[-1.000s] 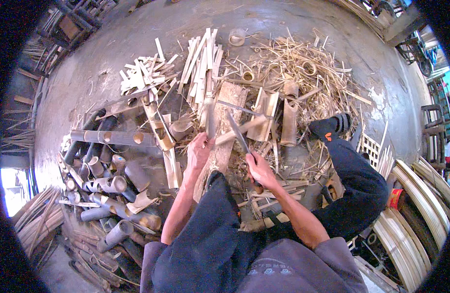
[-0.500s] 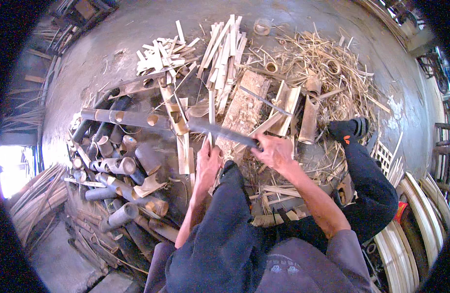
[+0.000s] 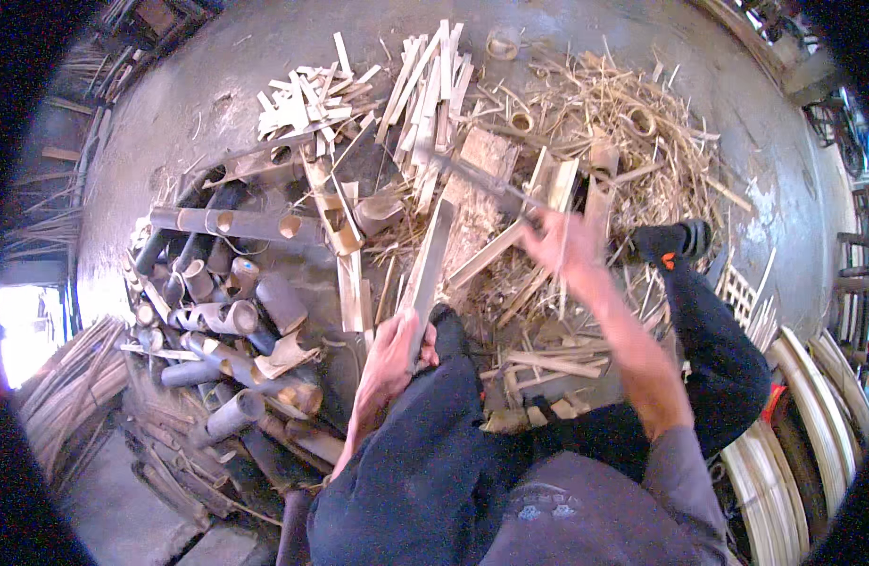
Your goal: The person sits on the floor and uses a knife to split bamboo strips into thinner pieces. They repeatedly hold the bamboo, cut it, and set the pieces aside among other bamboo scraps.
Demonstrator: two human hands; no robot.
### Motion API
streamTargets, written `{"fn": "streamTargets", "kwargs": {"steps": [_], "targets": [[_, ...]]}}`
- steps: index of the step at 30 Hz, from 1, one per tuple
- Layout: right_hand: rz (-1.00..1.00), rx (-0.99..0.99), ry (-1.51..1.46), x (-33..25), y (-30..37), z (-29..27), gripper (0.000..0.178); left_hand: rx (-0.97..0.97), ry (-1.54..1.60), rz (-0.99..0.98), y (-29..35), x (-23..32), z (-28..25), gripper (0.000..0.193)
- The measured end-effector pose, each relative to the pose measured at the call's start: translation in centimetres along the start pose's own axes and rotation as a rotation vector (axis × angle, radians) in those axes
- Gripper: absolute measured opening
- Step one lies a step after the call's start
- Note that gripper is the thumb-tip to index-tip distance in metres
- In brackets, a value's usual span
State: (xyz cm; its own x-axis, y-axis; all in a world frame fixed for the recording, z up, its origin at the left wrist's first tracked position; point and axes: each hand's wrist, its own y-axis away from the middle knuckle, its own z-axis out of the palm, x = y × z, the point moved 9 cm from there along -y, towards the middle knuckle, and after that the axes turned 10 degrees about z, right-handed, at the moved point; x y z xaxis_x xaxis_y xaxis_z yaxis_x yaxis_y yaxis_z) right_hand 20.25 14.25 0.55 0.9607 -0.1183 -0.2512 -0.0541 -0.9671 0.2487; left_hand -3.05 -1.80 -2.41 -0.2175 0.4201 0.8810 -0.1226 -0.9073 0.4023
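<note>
My left hand [image 3: 395, 349] is closed around the lower end of a split bamboo strip [image 3: 430, 257], which points up and away from me beside my dark-clad foot. My right hand [image 3: 562, 250], smeared by motion, grips a long-bladed knife [image 3: 481, 179]. Its blurred blade reaches up and left over a worn wooden board [image 3: 491, 151], beyond the far end of the strip. Blade and strip appear apart. Just right of the board lie split bamboo pieces [image 3: 557, 184].
Cut bamboo tubes [image 3: 231, 316] are heaped at left. Pale strips [image 3: 307, 99] and longer slats [image 3: 430, 75] lie at the far side. Shavings [image 3: 642, 123] cover the far right, beyond my other foot [image 3: 675, 247]. Bundled slats [image 3: 764, 481] stand at near right.
My right hand has swung the knife up and to the right, off the strip. My left hand has come slightly nearer, and the strip now leans with its broad side showing.
</note>
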Motion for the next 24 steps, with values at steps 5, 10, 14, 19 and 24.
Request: {"fn": "streamTargets", "kwargs": {"steps": [5, 10, 14, 19, 24], "targets": [[-0.435, 0.055, -0.185, -5.3, 6.1, 3.7, 0.025, 0.136, 0.485, -0.092, -3.5, 1.5, 2.1, 0.021], [-0.389, 0.087, -0.196, -3.2, 2.9, 3.8, 0.028, 0.098, 0.419, -0.128, -1.0, 3.6, 2.1, 0.037], [0.106, 0.135, -0.317, 7.3, -3.2, 0.4, 0.040, -0.103, -0.083, -0.162, 1.7, 3.5, 1.2, 0.047], [-0.581, 0.448, -0.547, -2.1, 2.0, -2.2, 0.029, -0.360, 0.313, -0.315, -1.3, 0.8, 3.7, 0.058], [-0.130, -0.051, -0.403, -2.0, 1.5, 2.2, 0.029, -0.315, 0.670, -0.059, -4.8, 0.6, 1.3, 0.062]]}}
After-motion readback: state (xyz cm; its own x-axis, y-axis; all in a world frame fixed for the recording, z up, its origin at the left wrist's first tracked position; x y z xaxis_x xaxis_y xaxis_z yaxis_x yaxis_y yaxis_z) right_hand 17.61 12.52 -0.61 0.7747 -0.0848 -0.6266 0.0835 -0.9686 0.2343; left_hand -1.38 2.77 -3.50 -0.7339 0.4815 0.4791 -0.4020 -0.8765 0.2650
